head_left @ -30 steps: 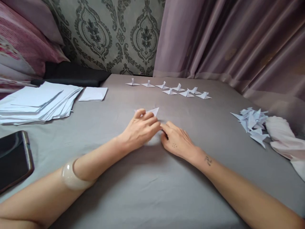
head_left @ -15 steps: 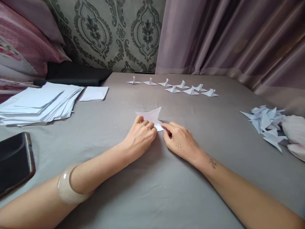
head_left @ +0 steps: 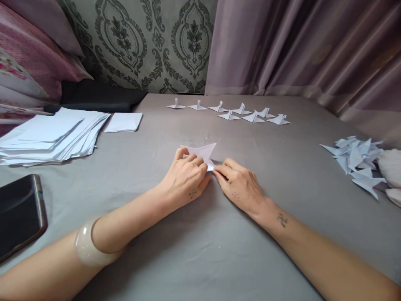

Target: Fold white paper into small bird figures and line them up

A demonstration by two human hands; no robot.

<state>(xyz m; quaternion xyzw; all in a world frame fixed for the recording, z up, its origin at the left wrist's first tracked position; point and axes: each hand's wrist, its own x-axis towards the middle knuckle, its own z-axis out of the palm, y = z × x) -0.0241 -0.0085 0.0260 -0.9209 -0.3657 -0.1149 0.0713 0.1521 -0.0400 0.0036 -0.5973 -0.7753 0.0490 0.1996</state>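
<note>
A piece of folded white paper (head_left: 205, 152) with pointed corners lies at the middle of the grey cloth surface, partly hidden behind my fingers. My left hand (head_left: 188, 173) is closed over its left and near side, fingers curled and pressing down on it. At the paper's near right corner, my right hand (head_left: 238, 180) pinches the tip between thumb and forefinger. The two hands are close together, with the paper between them. Beyond it, several folded paper birds (head_left: 253, 117) stand in two rows near the far edge.
At the left is a stack of white paper sheets (head_left: 53, 136), with a smaller paper pile (head_left: 123, 122) beside it. A dark phone (head_left: 20, 215) lies nearer. Several pointed folded papers (head_left: 355, 154) are heaped at the right beside pale fabric (head_left: 390, 167). A purple curtain (head_left: 266, 46) hangs behind.
The paper's raised points have shifted slightly right. My right thumb and forefinger have drawn together at its near corner, and my left thumb now shows closer to them.
</note>
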